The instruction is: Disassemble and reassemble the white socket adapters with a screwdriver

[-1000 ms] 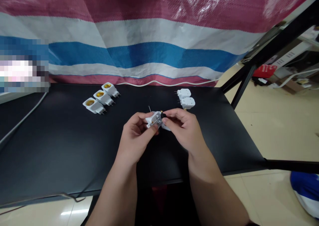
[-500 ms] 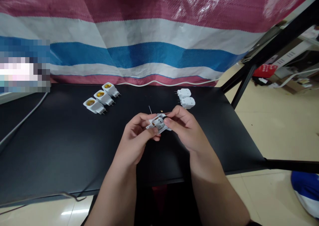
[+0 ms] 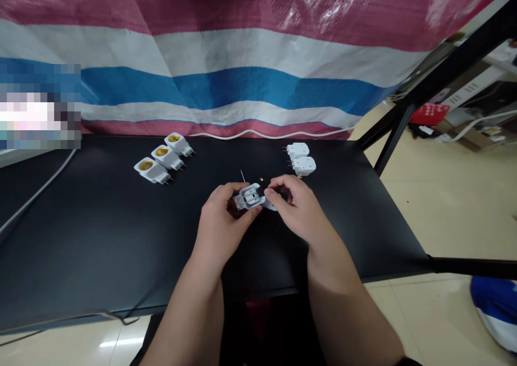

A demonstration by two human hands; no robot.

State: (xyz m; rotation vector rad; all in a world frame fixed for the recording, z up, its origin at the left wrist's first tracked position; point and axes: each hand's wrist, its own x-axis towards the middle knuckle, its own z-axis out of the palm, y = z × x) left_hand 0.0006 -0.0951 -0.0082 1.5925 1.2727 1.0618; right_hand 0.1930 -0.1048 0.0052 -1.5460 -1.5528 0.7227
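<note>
White housing sits open-faced in the left hand.

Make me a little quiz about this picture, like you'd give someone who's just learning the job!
1. Count them: how many white sockets with gold-coloured insides lie in the row on the left side of the table?

2. True or false: the left hand is holding an open white casing.

3. Pick one: what hangs behind the table?
A) a mirror
B) a striped sheet
C) a wooden door

Key: 1. Three; 2. True; 3. B
</note>
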